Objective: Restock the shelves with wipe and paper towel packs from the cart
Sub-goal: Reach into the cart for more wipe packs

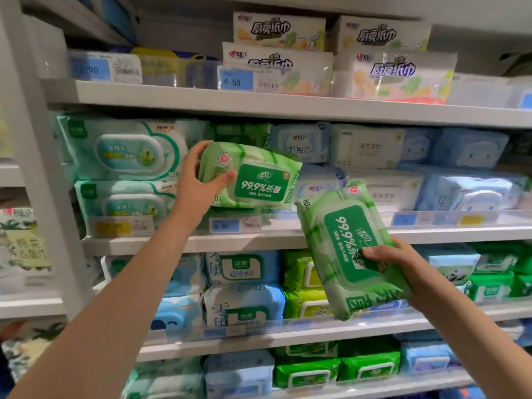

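Wipes in film pouches should feel soft, light and slick, so we grip across one end. Our left hand [198, 180] wraps its fingers [199, 146] round the upper wipe pack [259, 180] at the middle shelf [144, 244]. Our right hand [403, 267] clamps the lower wipe pack [345, 249] in front of the shelf edge.

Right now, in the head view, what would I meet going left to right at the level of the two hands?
teal wipe packs stacked on the shelf → left hand → upper green wipe pack, gripped by that hand → lower green wipe pack → right hand, gripping the lower pack
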